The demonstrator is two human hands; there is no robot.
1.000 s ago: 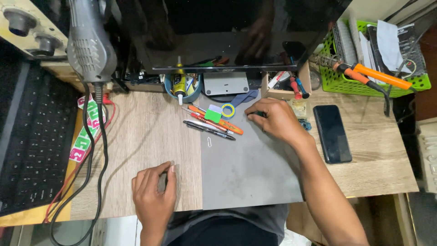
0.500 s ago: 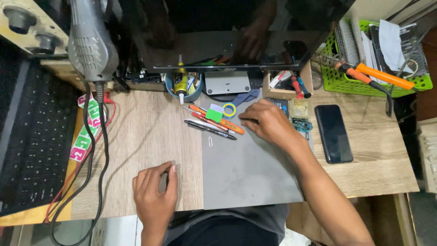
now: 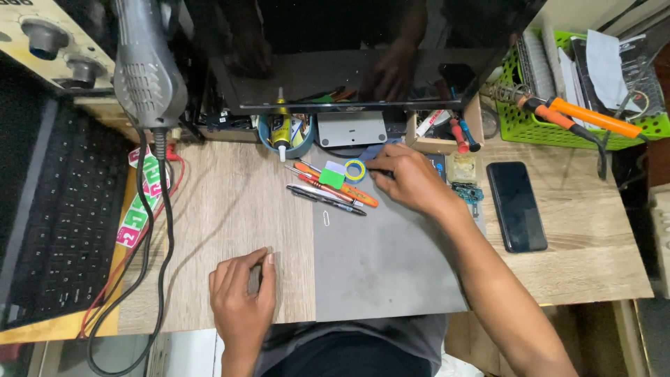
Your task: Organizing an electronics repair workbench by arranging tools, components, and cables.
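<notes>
At the far edge of the grey mat, just below the dark monitor, our right hand reaches into the cluster of small tools. Its fingers are bent and close together, pressing down beside the small yellow tape roll; something dark seems to sit under the fingertips, but we cannot tell whether we grip it or only touch it. Our left hand lies flat on the wooden tabletop at the mat's left edge, fingers narrow and curled lightly over a small dark object that we cannot make out.

We judge the risk to lie in the crowding. The orange screwdriver and the dark pen-like tool lie just left of our right hand, and a green pick rests on them; a sideways drag of the wrist could sweep them or send the tape roll rolling. The small circuit part and the black phone sit close to our forearm, and a careless pull back could knock them.

The screwdriver's long axis runs diagonally, from upper left to lower right, one end pointing toward our right hand. The pen-like tool lies nearly parallel to it, just nearer to us.
</notes>
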